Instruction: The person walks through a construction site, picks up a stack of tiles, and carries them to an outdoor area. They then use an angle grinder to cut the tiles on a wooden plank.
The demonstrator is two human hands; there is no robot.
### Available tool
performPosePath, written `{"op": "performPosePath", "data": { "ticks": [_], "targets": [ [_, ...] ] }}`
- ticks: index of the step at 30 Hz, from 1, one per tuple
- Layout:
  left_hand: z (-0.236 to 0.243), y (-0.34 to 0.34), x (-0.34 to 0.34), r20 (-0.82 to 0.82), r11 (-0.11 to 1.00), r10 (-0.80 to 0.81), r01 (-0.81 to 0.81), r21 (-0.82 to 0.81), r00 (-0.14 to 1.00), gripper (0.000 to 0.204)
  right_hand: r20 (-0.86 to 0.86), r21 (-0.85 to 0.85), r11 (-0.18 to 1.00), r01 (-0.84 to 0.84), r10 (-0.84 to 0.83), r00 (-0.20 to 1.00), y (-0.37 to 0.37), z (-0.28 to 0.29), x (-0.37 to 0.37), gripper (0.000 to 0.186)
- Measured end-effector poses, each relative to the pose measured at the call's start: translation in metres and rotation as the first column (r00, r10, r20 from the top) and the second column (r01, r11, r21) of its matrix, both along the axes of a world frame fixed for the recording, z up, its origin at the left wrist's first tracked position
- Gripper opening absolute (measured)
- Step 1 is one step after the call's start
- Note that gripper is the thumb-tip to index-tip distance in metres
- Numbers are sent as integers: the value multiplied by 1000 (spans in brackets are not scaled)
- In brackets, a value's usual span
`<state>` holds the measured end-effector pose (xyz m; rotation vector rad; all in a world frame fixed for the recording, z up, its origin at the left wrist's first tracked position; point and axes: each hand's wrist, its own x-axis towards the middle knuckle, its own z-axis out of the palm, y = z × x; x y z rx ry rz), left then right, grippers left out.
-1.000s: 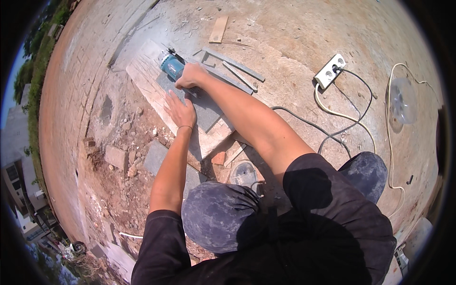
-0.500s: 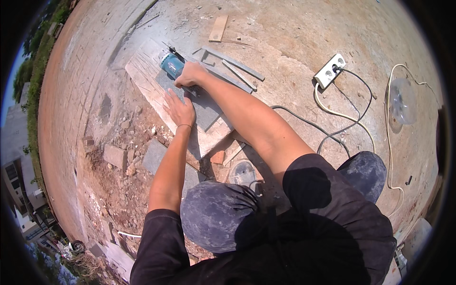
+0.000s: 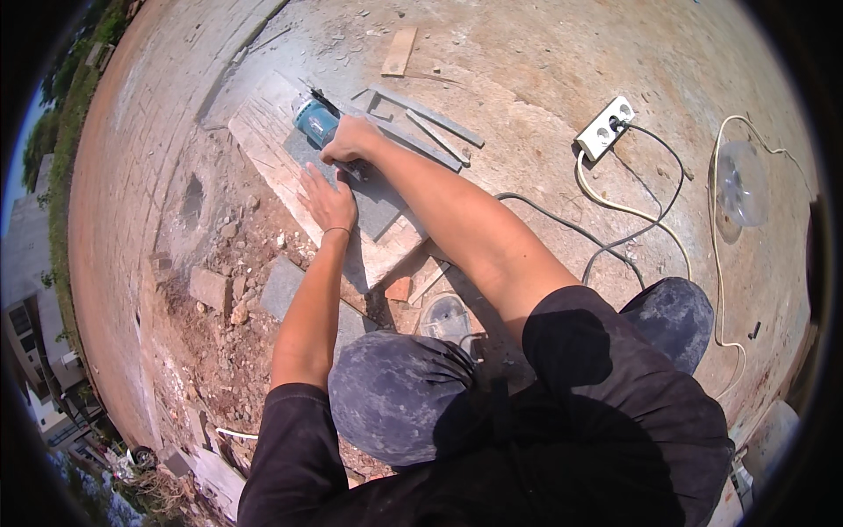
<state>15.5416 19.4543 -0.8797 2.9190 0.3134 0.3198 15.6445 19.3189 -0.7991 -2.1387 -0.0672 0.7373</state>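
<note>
My right hand (image 3: 353, 140) is wrapped round the body of a teal handheld power cutter (image 3: 314, 121), held low over a grey tile (image 3: 379, 207). Its blade side faces away from me and I cannot make out the blade. Fingers spread, my left hand (image 3: 328, 202) lies flat on the tile's left part, just nearer to me than the cutter. The tile rests on a pale, scored slab (image 3: 270, 156), which sticks out past it to the left and at the near end. Pale dust covers the ground beyond the cutter.
Narrow grey tile strips (image 3: 428, 112) lie right of the slab, with a tan offcut (image 3: 399, 53) farther off. A white power strip (image 3: 606, 129) with a dark cord (image 3: 660, 145) stands at right. Rubble and a brick (image 3: 211, 288) lie left; another grey tile (image 3: 294, 294) lies by my knee.
The whole view has shifted very slightly. My hands keep their places on the cutter and the tile, and the cutter shows hardly any movement.
</note>
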Motion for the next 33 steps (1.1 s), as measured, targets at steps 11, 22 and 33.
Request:
{"op": "performPosePath", "data": {
  "ticks": [11, 22, 33],
  "targets": [
    [-1, -2, 3, 12, 1000, 5, -5, 2, 1000, 68, 116, 0, 998, 63, -62, 991, -5, -7, -11, 64],
    [0, 0, 2, -9, 1000, 18, -18, -4, 1000, 69, 111, -7, 998, 56, -55, 992, -9, -3, -21, 67],
    [-3, 5, 1, 7, 1000, 7, -7, 11, 1000, 69, -3, -7, 999, 39, -39, 999, -17, 8, -31, 68]
  ]
}}
